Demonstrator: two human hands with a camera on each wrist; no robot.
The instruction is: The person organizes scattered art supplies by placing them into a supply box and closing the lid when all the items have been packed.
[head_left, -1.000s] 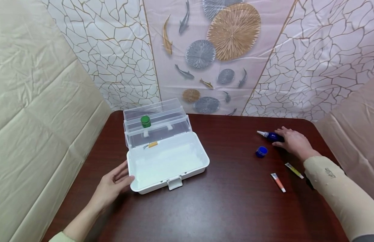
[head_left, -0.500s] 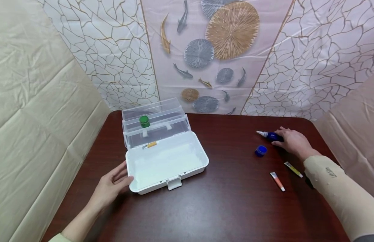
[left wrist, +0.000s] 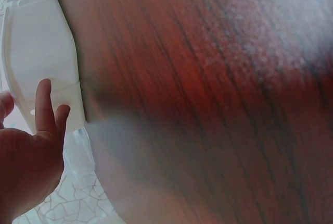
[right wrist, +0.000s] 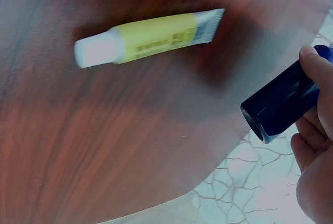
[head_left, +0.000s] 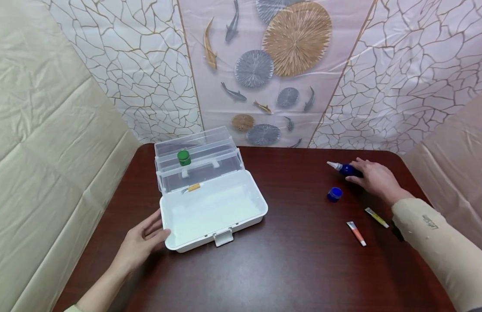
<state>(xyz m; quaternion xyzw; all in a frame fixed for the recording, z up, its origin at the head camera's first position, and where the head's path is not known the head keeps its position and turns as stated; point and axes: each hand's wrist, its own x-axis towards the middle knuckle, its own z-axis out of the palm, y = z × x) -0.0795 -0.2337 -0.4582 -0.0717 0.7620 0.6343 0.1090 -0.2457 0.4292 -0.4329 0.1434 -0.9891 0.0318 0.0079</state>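
My left hand (head_left: 137, 245) holds the near left corner of an open white plastic box (head_left: 213, 212). Its thumb lies over the rim, and in the left wrist view its fingers (left wrist: 46, 109) lie against the outer wall. At the far right, my right hand (head_left: 377, 180) grips a dark blue bottle (head_left: 348, 170) with a white pointed nozzle. In the right wrist view, thumb and fingers curl round the bottle (right wrist: 281, 101), whose flat base faces the camera. The bottle seems slightly off the table.
A green-lidded jar (head_left: 184, 157) sits in the clear tiered lid (head_left: 198, 160). A small orange tube (head_left: 193, 187) lies at the box's back edge. A blue jar (head_left: 334, 194), a yellow tube (head_left: 376, 217) and an orange-red tube (head_left: 356, 234) are on the table's right side.
My right hand has raised the blue bottle a little and shifted it slightly away from me. The left hand keeps its place on the box. The whole view has drifted slightly.
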